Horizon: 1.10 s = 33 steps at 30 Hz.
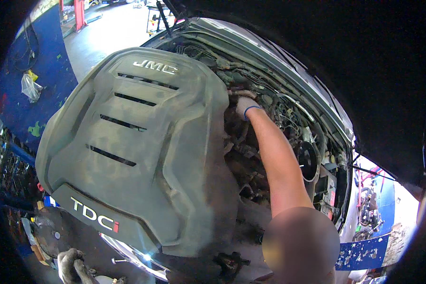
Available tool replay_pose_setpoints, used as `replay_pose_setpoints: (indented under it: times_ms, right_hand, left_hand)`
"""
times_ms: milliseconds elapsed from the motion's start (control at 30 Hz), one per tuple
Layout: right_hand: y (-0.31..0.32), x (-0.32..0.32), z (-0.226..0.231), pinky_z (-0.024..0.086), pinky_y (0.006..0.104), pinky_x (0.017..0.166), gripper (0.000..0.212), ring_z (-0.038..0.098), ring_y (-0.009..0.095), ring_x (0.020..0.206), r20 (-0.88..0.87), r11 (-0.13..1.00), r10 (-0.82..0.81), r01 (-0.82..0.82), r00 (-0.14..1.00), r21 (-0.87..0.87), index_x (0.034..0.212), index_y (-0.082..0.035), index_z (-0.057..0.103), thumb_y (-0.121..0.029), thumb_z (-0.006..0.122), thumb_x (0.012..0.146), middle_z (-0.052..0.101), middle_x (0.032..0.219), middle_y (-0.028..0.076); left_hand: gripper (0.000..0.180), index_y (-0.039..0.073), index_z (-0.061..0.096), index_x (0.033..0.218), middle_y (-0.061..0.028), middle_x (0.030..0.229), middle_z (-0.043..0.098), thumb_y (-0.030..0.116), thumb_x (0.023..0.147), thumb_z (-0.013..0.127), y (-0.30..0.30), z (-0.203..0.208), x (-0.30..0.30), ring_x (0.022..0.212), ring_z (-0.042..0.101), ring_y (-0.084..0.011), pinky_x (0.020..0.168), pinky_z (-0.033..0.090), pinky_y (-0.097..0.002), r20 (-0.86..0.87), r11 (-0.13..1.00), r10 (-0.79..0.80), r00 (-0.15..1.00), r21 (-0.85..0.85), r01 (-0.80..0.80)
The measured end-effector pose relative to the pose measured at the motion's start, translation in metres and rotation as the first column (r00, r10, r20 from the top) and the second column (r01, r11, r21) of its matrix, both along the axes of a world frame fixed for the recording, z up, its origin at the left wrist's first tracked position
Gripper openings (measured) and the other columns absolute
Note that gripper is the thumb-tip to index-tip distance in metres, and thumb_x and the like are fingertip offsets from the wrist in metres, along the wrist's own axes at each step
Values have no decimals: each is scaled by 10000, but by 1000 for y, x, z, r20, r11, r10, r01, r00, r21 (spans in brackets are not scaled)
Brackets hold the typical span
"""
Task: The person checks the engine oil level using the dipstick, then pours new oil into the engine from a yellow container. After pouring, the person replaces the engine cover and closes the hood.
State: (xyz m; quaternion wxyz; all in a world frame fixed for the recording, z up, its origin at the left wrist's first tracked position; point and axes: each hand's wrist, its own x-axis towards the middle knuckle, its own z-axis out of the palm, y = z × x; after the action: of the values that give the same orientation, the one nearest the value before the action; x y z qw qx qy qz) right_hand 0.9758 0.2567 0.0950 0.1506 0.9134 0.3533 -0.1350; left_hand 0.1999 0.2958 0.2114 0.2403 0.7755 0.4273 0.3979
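- Plastic, grey and dusty, makes up the big moulded engine cover [132, 151] with four dark slots across its top and raised lettering at both ends; it stands tilted up over the left half of the open engine bay [288, 128], and its lower edge lies near the car's front
- a gloved hand [245, 107] in a pale work glove with a blue cuff line reaches deep among the hoses and wiring at the back of the bay, just past the cover's upper right edge; its bare forearm [277, 161] runs up from the lower right; the fingers are buried in the parts, so how far they are closed, and on what, cannot be told
- whether this arm is the wearer's right or belongs to another person beside the car is hard to say; a blurred patch sits at its lower end
- a second glove [71, 265], dark and grimy, shows at the lower left below the cover; it seems curled, though on what is unclear
- a black raised bonnet [364, 71] fills the upper right; a blue painted wall [33, 94] with a clear plastic bag [31, 87] hanging on it stands at the left; a pale concrete workshop floor [104, 33] lies beyond.
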Motion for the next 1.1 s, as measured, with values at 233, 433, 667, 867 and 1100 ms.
replay_pose_setpoints:
  times_ms: [233, 433, 667, 867, 1100]
  right_hand:
    - [-8, 5, -28, 609, 543, 976, 319, 735, 445, 1175, 112, 965, -37, 7, 993, 262, 1160, -5, 802, -196, 628, 973, 746, 1282, 286]
    - [-14, -54, 2, 607, 553, 931, 404, 747, 447, 1087, 165, 880, -211, 114, 963, 462, 1039, 12, 804, -360, 662, 972, 769, 1169, 290]
    - [-18, -55, 114, 593, 550, 956, 492, 747, 459, 1087, 157, 643, -492, 236, 856, 729, 1110, 54, 763, -396, 737, 911, 771, 1140, 299]
    - [-72, -77, 304, 574, 545, 961, 484, 725, 493, 1101, 452, 516, -490, -170, 745, 839, 1158, 30, 753, -331, 787, 838, 759, 1128, 327]
    - [-183, -185, 453, 567, 509, 937, 507, 732, 494, 1075, 520, 422, -514, -327, 682, 846, 1117, 70, 749, -360, 819, 858, 765, 1104, 322]
  left_hand:
    - [169, -37, 787, 1108, -123, 956, 746, 99, 1032, 720, -6, -48, 5, 790, 681, -223, 719, 544, -322, -62, 999, -47, 997, -15, 46]
    - [149, -19, 790, 1129, -77, 901, 711, 54, 1012, 734, -9, -54, -1, 695, 574, -132, 610, 450, -287, -29, 993, -76, 997, -93, 73]
    - [139, -13, 733, 1018, -139, 879, 675, 115, 973, 702, -12, -62, -3, 768, 642, -258, 714, 502, -370, 51, 995, 36, 998, -93, -31]
    - [124, -10, 740, 977, -133, 830, 684, 78, 918, 675, -28, -46, 16, 706, 640, -236, 671, 503, -358, 229, 982, -185, 956, 9, 188]
    - [187, 72, 808, 1052, -109, 870, 767, 105, 868, 804, -78, -14, 59, 696, 748, -246, 631, 590, -364, 275, 770, -602, 750, -48, 636]
